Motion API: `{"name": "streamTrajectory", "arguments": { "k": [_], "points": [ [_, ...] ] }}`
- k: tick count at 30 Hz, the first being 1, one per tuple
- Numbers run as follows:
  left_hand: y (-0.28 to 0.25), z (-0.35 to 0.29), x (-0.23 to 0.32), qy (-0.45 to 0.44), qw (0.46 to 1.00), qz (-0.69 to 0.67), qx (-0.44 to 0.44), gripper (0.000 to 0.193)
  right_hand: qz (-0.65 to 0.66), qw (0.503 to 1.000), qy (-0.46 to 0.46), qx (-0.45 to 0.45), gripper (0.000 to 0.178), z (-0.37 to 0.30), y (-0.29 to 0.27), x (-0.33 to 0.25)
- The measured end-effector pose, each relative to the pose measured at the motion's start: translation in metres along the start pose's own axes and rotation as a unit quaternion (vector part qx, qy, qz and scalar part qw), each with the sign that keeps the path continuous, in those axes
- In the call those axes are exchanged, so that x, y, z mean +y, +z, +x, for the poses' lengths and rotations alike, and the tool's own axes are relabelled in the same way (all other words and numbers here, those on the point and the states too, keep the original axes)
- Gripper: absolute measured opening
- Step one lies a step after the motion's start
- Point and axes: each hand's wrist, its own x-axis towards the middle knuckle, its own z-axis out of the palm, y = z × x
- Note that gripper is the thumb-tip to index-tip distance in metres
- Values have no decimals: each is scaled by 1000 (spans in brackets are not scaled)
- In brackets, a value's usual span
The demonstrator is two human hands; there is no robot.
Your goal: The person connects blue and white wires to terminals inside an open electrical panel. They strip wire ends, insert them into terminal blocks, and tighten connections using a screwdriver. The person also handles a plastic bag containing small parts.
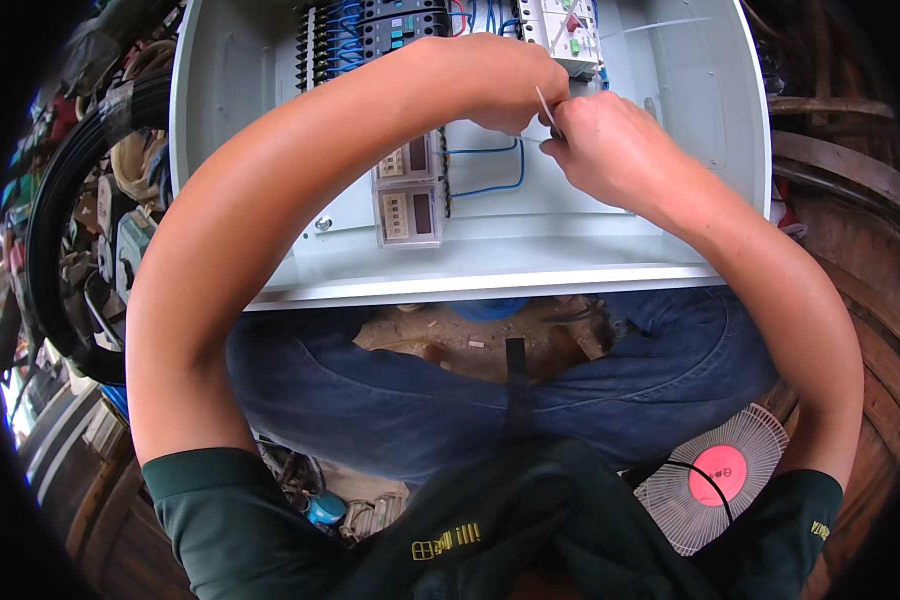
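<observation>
Both of my hands meet over a white metal electrical enclosure (pixel 700 120). My left hand (pixel 518 88) reaches across from the left, its fingers curled and partly hidden, closed at a thin white cable tie (pixel 543 102). Against it, my right hand (pixel 610 145) is closed with thumb and fingers pinching the same tie. Just beyond the hands stands a white device with red and green buttons (pixel 573 40). Blue wires (pixel 490 188) run below my left hand to two timer-like modules (pixel 408 215) in clear covers. Another pale tie (pixel 655 25) sticks out to the right.
Dark contactors (pixel 402 30) and a black terminal strip (pixel 313 50) sit at the enclosure's far side. The enclosure rests over my legs in blue jeans (pixel 390 400). A coil of black cable (pixel 50 220) lies at left; a fan with a pink centre (pixel 718 475) is at lower right.
</observation>
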Motion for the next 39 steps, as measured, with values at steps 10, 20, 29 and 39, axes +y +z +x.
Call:
{"name": "streamTrajectory", "arguments": {
  "k": [10, 20, 29, 39],
  "points": [
    [30, 31, -19, 58, 995, -75, -33, 15, 83, 995, 47, -1, 21, 4, -3, 6],
    [43, 42, -21, 58, 993, -78, -64, 22, 139, 988, 4, 71, 16, 8, 8, 6],
    [29, 35, -16, 47, 992, -83, -83, 28, 157, 987, 19, 41, 21, 12, 0, 7],
    [-31, -37, -41, -57, 966, -156, 199, 21, 152, 984, -31, 83, 40, -69, -129, 47]
  ]
}}
